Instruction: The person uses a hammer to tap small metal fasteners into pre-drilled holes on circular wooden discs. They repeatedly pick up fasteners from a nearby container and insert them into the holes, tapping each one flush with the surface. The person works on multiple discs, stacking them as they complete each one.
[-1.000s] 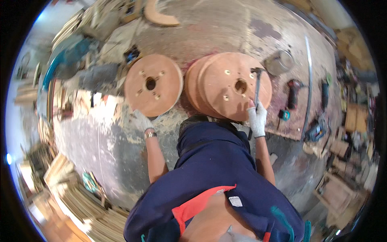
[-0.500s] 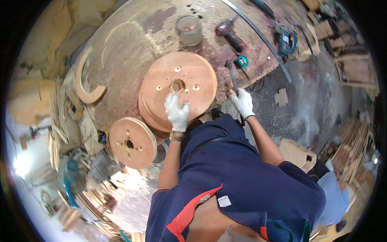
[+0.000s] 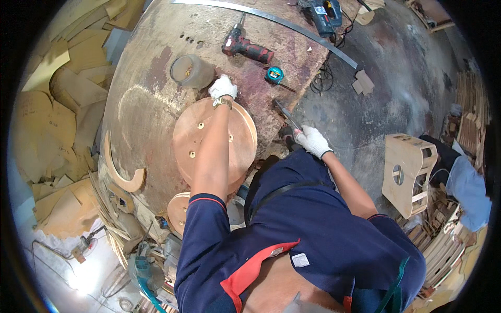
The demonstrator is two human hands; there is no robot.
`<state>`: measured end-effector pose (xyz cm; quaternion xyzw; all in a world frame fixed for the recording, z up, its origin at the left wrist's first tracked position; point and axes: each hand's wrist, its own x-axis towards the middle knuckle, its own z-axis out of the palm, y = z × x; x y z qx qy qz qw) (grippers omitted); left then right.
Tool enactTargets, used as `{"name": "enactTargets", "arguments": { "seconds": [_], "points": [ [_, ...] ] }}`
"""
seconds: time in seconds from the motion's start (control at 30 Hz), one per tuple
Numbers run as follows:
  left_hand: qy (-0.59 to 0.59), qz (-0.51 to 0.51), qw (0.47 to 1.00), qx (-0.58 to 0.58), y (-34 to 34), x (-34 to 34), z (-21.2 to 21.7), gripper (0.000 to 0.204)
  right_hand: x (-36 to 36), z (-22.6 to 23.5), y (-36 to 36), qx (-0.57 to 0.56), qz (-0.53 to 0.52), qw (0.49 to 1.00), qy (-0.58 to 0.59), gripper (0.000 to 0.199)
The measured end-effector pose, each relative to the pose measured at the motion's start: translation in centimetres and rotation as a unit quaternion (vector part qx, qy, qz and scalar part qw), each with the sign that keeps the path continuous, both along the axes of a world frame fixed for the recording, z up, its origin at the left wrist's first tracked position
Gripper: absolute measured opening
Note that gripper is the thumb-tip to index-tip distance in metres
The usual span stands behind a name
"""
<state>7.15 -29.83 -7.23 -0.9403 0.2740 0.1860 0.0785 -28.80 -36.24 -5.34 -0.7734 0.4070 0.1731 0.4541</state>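
Observation:
My left hand (image 3: 223, 87), in a white glove, reaches across a stack of round wooden discs (image 3: 190, 138) and rests on the work surface just beyond their far rim, beside a grey cylindrical container (image 3: 190, 71). Whether its fingers hold anything is hidden. My right hand (image 3: 311, 140), also gloved, is shut on the handle of a hammer (image 3: 286, 113) that points up and to the left, off the right side of the discs.
A red cordless drill (image 3: 247, 47), a teal tape measure (image 3: 274, 74) and a long metal strip (image 3: 271, 21) lie beyond. A curved wooden piece (image 3: 117, 172) lies left, a smaller disc (image 3: 178, 211) near me, a wooden stool (image 3: 409, 172) right. Wood offcuts (image 3: 68, 99) surround.
The view has swung again. My left hand has moved from the centre of the discs to beyond their far rim. My right hand still grips the hammer.

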Motion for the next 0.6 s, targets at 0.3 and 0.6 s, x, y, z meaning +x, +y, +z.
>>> {"name": "enactTargets", "arguments": {
  "seconds": [0.3, 0.6],
  "points": [
    [0.023, -0.054, 0.991, -0.119, -0.2, 0.9, -2.0, 0.04, -0.3, -1.4, -1.1, -0.024, 0.01, 1.0, -0.007, 0.05],
    [0.318, 0.122, 0.855, -0.392, 4.1, 0.5, 5.1, 0.047, 0.0, -0.9, -1.6, -0.056, 0.01, 0.998, -0.001, 0.054]
  ]
}}
